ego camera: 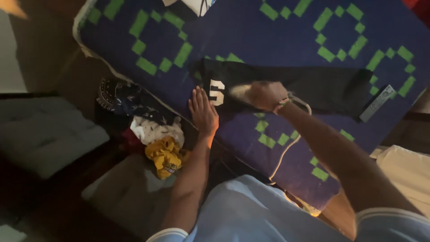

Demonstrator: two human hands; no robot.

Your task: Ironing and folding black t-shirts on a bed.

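The right hand (265, 95) is blurring and covering most of a pale clothes iron (242, 92) it grips. The top edge is cutting off a white printed cloth (192, 5).

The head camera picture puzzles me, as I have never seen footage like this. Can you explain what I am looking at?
There is no machine: a camera worn on a person's head looks down at their own two bare hands. A blue blanket with green squares covers the surface, and a black garment lies on it. The left hand rests flat at the garment's edge. The right hand grips what looks like an iron, blurred, with a cord trailing. A remote control lies to the right; a pile of clothes sits to the left.
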